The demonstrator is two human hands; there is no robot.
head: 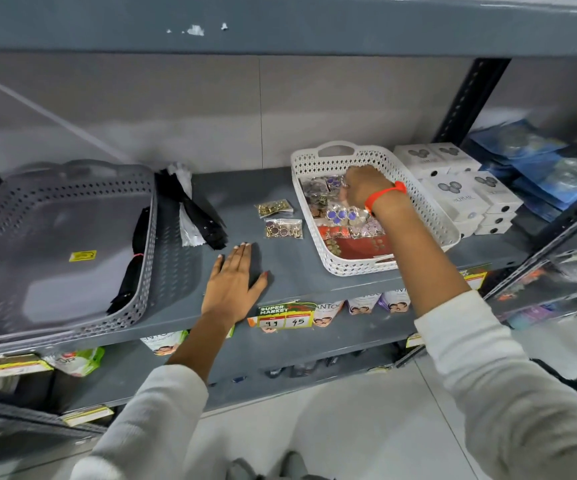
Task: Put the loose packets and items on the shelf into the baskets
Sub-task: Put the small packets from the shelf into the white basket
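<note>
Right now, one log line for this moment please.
right hand in white basket | left hand flat on shelf | two packets loose

I see grey metal shelf rack (280, 268), upper shelf edge (280, 26) with chipped paint. Pale grey back wall (211, 109) behind. Perforated dark upright (467, 98) at right. Light tiled floor (332, 410) below. Yellow price label (285, 315) on shelf front. Lighting even.

Two clear jewellery packets (280, 218) (loose) lie beside the white basket (429, 216).
</note>
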